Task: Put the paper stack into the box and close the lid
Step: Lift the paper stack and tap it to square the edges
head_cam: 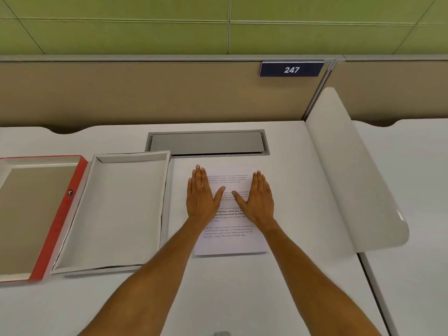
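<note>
left fingers (197, 177) straight and close together, thumb spread, palm down, flat on the paper (230, 243); gripping nothing. right fingers (259, 181) likewise flat and extended, thumb angled inward, pressing on the same sheet, holding nothing. left hand (202, 198) over the sheet's left part, right hand (257, 201) over its right part, thumbs pointing toward each other but apart. bare forearms running back toward the lower edge of view.

paper lying flat on the white worktop (242, 294), printed text in blocks on the top sheet, near edge and lower corners uncovered; thickness of the stack not clear from above.

just left of the paper, open white box (116, 212), empty, slightly skewed, its right wall close beside the sheet. further left, touching or nearly touching the box, red-edged lid (60, 224) lying inside up, partly cut off by the frame.

beyond the paper, grey cable hatch (207, 143) set in the worktop. behind that, beige partition (145, 93) with a dark plate (291, 69) reading 247. to the right, white curved divider (351, 178) standing along the worktop's edge.
</note>
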Action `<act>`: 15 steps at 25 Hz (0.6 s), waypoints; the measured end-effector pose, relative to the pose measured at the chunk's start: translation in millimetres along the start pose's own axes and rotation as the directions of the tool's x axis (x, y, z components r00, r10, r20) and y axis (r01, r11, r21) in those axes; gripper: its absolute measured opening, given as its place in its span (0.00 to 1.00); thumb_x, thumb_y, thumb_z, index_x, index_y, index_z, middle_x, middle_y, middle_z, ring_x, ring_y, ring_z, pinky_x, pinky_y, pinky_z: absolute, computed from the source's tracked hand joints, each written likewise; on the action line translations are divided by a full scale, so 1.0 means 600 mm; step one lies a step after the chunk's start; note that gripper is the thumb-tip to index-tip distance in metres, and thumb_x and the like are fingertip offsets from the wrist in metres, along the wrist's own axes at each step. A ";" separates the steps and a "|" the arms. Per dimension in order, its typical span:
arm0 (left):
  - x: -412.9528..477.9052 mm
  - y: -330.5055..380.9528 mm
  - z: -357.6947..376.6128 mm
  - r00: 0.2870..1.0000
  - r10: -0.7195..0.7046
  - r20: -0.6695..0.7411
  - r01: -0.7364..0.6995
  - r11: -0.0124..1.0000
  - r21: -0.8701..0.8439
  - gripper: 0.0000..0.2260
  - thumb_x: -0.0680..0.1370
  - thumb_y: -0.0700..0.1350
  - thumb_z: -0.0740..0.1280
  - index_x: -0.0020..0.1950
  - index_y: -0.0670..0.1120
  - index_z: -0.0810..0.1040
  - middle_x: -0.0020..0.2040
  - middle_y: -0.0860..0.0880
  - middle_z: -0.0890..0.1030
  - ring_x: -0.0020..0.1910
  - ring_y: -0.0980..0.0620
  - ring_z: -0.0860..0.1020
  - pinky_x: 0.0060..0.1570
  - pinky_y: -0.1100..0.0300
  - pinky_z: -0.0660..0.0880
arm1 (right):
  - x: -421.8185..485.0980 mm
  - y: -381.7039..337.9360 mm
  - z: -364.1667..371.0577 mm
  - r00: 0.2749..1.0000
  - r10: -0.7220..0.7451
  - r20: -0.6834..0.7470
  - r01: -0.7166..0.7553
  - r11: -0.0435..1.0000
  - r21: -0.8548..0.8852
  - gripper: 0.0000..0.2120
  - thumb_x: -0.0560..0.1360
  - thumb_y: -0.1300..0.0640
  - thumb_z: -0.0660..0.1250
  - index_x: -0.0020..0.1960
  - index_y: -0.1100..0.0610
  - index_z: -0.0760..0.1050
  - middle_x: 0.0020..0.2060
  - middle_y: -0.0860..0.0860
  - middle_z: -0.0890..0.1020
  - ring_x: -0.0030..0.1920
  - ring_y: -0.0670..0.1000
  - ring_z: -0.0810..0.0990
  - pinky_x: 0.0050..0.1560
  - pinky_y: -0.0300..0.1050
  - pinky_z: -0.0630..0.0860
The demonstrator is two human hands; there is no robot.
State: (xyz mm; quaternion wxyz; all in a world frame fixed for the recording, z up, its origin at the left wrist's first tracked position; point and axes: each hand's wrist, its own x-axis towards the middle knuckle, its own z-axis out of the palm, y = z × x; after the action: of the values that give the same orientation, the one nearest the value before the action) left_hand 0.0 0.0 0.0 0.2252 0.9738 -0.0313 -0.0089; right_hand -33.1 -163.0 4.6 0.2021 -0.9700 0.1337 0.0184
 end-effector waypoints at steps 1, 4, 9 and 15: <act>-0.003 -0.002 0.005 0.999 -0.039 0.008 0.039 0.999 -0.005 0.40 0.80 0.65 0.56 0.82 0.44 0.43 0.83 0.45 0.45 0.82 0.46 0.47 0.80 0.53 0.45 | -0.002 0.000 0.006 0.999 0.033 0.009 -0.033 0.999 0.017 0.47 0.74 0.30 0.54 0.79 0.59 0.42 0.80 0.55 0.47 0.80 0.55 0.48 0.78 0.50 0.48; -0.012 -0.005 0.013 0.976 -0.213 0.052 0.212 0.977 0.029 0.40 0.79 0.64 0.58 0.81 0.41 0.49 0.82 0.40 0.51 0.80 0.41 0.55 0.77 0.48 0.55 | -0.010 -0.003 0.013 0.985 0.170 0.029 -0.170 0.985 0.025 0.49 0.72 0.31 0.61 0.78 0.62 0.49 0.77 0.59 0.56 0.77 0.59 0.57 0.76 0.53 0.57; -0.004 0.005 0.004 0.875 -0.473 0.102 0.472 0.881 0.032 0.40 0.72 0.66 0.69 0.72 0.39 0.63 0.72 0.38 0.66 0.71 0.39 0.67 0.67 0.42 0.67 | -0.002 -0.011 0.013 0.932 0.361 0.024 -0.361 0.932 0.030 0.46 0.65 0.30 0.69 0.67 0.62 0.63 0.63 0.60 0.71 0.64 0.60 0.70 0.61 0.55 0.70; 0.003 0.011 -0.009 0.730 -0.621 0.285 0.656 0.754 -0.035 0.45 0.64 0.62 0.79 0.71 0.40 0.63 0.70 0.39 0.68 0.69 0.40 0.68 0.63 0.45 0.71 | 0.007 -0.022 0.012 0.825 0.539 0.172 -0.562 0.814 0.147 0.45 0.63 0.33 0.74 0.66 0.62 0.63 0.64 0.61 0.70 0.66 0.61 0.69 0.62 0.58 0.70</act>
State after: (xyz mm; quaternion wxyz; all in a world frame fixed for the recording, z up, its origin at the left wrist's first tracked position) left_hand 1.9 -3.9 7.7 0.2669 0.8979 0.2776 -0.2133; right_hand -25.2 -149.4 2.5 0.2881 -0.8626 0.3973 0.1227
